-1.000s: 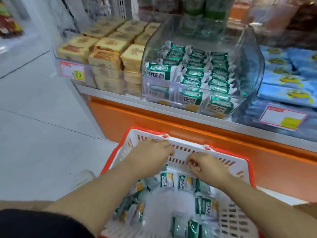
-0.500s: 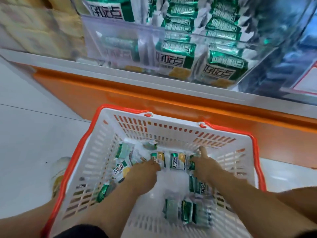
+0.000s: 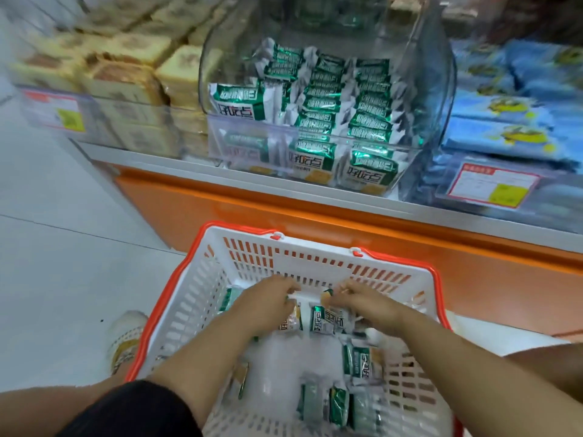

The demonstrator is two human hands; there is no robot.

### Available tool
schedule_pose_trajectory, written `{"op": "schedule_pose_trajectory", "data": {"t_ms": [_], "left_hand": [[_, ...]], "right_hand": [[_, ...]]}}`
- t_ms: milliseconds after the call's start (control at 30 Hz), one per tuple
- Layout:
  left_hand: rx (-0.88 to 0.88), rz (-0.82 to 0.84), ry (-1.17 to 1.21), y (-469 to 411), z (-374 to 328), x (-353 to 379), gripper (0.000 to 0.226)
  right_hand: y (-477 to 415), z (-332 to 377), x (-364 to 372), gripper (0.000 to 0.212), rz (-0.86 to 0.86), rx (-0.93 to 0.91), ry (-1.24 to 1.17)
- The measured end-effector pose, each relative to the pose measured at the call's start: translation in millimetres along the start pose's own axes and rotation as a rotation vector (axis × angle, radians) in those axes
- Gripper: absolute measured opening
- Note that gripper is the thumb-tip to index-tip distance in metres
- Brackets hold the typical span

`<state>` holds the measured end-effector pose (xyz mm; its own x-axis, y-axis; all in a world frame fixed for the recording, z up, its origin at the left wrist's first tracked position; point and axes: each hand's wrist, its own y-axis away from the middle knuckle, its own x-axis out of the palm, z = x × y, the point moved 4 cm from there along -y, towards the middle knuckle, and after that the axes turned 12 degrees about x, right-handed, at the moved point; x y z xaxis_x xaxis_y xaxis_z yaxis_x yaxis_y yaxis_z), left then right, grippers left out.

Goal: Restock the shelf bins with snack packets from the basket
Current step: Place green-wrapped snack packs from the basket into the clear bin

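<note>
Head camera, looking down at a white basket (image 3: 195, 279) with an orange rim, standing on the floor against an orange shelf base (image 3: 473, 288). Both bare arms reach into it.

The left hand (image 3: 268, 302) and right hand (image 3: 366, 302) sit close together near the basket's far wall, fingers curled downward. Each grips green-and-white snack packets (image 3: 325, 320) from a small cluster lying directly under and between the two hands. More loose packets (image 3: 359, 361) lie on the basket floor nearer the person, below the right forearm and well apart from the fingers.

Above the basket, on the shelf, stands a clear curved shelf bin (image 3: 437, 89), already holding rows of the same green packets. Yellow cake packs (image 3: 126, 77) sit to its left and blue packs (image 3: 504, 121) to its right. A pale shoe (image 3: 126, 339) shows just left of the basket.
</note>
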<state>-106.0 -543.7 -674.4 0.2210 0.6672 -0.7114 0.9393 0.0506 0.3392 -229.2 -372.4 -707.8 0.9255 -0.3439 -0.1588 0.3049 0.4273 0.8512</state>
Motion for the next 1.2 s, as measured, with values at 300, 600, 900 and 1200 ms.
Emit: {"op": "schedule_pose_trajectory", "data": {"t_ms": [300, 600, 900, 1200], "left_hand": [[0.146, -0.068, 0.406, 41, -84, -124, 0.039], [0.285, -0.466, 0.543, 97, -134, -212, 0.028], [0.309, -0.678, 0.602, 85, -131, -234, 0.039], [0.028, -0.544, -0.462, 70, -99, -235, 0.083]], "right_hand": [[139, 103, -4, 0.032, -0.025, -0.41, -0.048], [244, 193, -7, 0.043, -0.327, -0.718, -0.08], [246, 228, -6, 0.034, -0.577, -0.871, -0.319], [205, 322, -43, 0.051, -0.951, -0.77, 0.312]]}}
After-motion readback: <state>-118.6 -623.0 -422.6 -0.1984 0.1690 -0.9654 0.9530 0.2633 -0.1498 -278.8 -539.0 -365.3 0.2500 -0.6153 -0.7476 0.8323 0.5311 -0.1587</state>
